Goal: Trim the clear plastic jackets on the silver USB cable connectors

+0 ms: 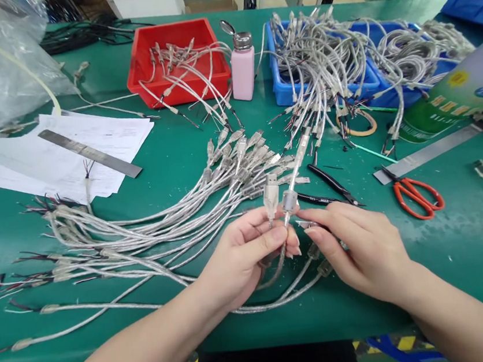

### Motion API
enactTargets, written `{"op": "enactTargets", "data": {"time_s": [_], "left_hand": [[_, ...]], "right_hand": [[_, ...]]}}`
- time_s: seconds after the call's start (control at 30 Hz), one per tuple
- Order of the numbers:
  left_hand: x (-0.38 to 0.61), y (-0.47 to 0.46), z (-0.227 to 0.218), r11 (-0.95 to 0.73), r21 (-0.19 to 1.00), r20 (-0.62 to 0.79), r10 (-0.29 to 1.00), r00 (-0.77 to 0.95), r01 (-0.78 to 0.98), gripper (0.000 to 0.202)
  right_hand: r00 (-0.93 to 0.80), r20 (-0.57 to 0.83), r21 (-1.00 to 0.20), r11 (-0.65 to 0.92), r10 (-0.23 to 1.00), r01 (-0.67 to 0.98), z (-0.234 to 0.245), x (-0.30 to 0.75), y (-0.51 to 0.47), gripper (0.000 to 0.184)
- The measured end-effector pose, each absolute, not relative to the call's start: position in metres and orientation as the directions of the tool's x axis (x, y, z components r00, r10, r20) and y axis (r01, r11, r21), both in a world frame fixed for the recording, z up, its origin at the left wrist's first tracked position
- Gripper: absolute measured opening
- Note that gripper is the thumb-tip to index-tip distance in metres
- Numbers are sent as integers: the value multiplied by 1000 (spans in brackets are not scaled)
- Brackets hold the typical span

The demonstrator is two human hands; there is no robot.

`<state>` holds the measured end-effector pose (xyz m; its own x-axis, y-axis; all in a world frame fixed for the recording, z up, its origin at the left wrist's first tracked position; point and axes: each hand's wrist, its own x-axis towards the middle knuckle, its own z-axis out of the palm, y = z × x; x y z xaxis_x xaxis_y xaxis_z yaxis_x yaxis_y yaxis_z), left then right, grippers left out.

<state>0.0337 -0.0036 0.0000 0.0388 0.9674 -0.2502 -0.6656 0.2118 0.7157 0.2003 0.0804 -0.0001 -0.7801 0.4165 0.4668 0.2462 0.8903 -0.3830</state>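
1. Left hand (247, 250): thumb and fingers pinching a cable (295, 173), just beside the right hand; silvery, clear-sheathed, with cloudy bead (290, 202).
2. Second plug (271, 192): pale, upright above the left fingers; I lose its lead behind them.
3. Right hand (364, 242): thumb and forefinger nearly meeting; I cannot tell whether they grip the metal sliver (305, 224).
4. Cable bundle (175, 212): beyond the left hand, plugs overlapping.
5. Blue tray (284, 94): far beyond the right hand, partly covered.
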Motion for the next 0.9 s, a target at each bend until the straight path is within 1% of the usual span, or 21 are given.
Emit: {"op": "enactTargets", "data": {"time_s": [0.13, 0.33, 0.43, 0.8, 0.9], "left_hand": [[33, -4, 0, 222, 649, -252, 965, 70, -728, 24], [35, -4, -2, 253, 483, -237, 959, 153, -838, 27], [35, -5, -3, 272, 440, -236, 955, 183, -856, 30], [36, -5, -3, 278, 506, -251, 953, 169, -816, 29], [37, -5, -3, 272, 506, -243, 956, 167, -819, 29]], "right_hand": [[-790, 452, -404, 885, 414, 233, -3, 198, 80, 15], [-795, 434, -402, 881, 423, 249, -6, 195, 79, 20], [-801, 429, -394, 884, 418, 250, -8, 195, 79, 21], [-776, 475, -321, 903, 414, 286, -8, 192, 79, 19], [-781, 465, -333, 900, 417, 282, -8, 192, 79, 19]]}}
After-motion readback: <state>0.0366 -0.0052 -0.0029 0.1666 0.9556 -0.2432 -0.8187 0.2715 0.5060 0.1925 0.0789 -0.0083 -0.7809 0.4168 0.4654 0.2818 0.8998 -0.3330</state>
